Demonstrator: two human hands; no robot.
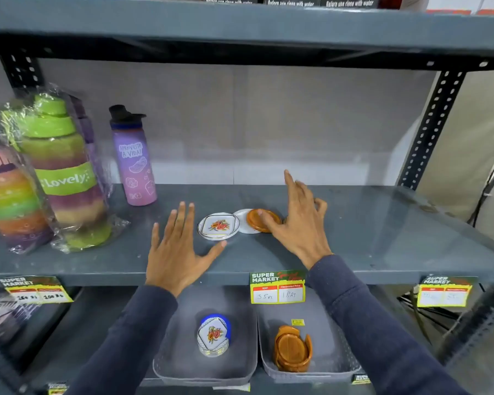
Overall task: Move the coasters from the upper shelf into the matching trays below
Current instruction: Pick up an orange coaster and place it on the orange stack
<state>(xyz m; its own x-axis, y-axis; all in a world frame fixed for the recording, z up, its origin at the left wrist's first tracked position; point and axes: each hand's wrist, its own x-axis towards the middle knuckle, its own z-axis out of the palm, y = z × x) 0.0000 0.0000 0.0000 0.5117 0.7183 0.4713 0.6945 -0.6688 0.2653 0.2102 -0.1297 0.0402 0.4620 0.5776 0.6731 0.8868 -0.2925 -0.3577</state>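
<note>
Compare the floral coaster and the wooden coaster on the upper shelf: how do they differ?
The floral coaster is white with a fruit print; the wooden coaster is plain orange-brown. The floral coaster lies untouched beside the left hand; the right hand touches the wooden coaster. Both are round.

right hand (298,223): thumb on wooden coaster (261,220) | left hand (177,246): flat, spread beside floral coaster (218,226) | both near upper shelf (382,238) front edge

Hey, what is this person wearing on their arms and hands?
Both arms are in long dark navy sleeves of a soft, knit-like fabric that end at the wrists. The left hand and right hand are bare: no gloves, rings, watch or bracelets show.
</note>
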